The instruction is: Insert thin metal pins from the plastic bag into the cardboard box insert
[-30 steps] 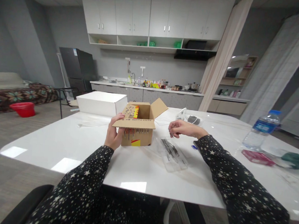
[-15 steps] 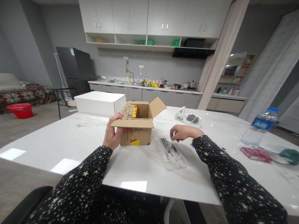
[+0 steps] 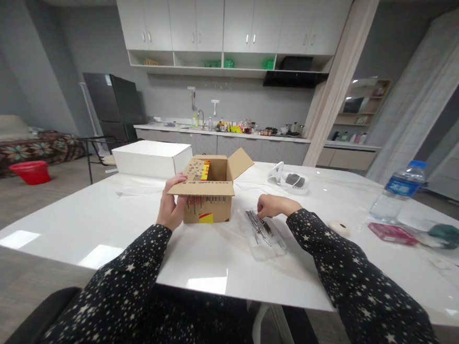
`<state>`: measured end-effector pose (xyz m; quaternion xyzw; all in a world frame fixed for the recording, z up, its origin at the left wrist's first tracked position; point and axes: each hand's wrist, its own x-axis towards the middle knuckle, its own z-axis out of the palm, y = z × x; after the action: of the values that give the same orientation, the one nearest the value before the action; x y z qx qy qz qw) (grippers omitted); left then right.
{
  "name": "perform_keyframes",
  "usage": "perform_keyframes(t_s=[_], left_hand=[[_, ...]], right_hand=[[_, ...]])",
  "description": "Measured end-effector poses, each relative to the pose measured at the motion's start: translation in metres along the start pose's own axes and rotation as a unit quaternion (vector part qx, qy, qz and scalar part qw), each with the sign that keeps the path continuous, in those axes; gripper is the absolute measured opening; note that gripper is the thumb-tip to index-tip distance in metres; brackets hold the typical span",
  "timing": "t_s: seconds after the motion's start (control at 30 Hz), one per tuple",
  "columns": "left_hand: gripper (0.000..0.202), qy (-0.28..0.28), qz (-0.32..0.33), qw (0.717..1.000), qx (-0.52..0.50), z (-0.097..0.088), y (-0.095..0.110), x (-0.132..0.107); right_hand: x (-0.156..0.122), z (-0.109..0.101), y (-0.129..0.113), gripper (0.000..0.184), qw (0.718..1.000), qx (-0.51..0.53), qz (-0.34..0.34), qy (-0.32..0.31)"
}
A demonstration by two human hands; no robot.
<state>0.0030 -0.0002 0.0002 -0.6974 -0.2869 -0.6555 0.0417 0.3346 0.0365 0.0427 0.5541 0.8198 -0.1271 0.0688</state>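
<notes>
Your left hand (image 3: 171, 209) is grasping the box (image 3: 208, 194) flap; your right hand (image 3: 269, 206), fingers curled, is touching the tools (image 3: 260, 227) on the table (image 3: 92, 220)

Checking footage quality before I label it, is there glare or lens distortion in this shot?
Head view: bright ceiling-light reflections glare on the glossy white table; wide-angle bending curves the table edge and tilts the walls; the cardboard box and both hands stay reasonably sharp.
</notes>
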Motion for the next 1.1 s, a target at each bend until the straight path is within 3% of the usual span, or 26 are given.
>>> perform_keyframes(t_s=[0.37, 0.63, 0.87, 1.1], left_hand=[[0.034, 0.002, -0.006, 1.000, 0.002, 0.001, 0.002, 0.001], [0.032, -0.001, -0.006, 1.000, -0.004, 0.000, 0.001, 0.000], [0.032, 0.004, 0.000, 1.000, -0.012, 0.001, 0.002, 0.001], [0.034, 0.001, -0.001, 1.000, 0.007, 0.000, 0.001, 0.000]], right_hand=[[-0.005, 0.000, -0.015, 0.027, 0.999, -0.040, 0.033, 0.004], [-0.004, -0.001, -0.010, 0.027, 1.000, -0.024, 0.021, -0.003], [-0.007, -0.003, -0.014, 0.015, 0.999, -0.031, 0.020, -0.017], [-0.003, 0.000, -0.007, 0.018, 0.999, -0.009, 0.017, -0.026]])
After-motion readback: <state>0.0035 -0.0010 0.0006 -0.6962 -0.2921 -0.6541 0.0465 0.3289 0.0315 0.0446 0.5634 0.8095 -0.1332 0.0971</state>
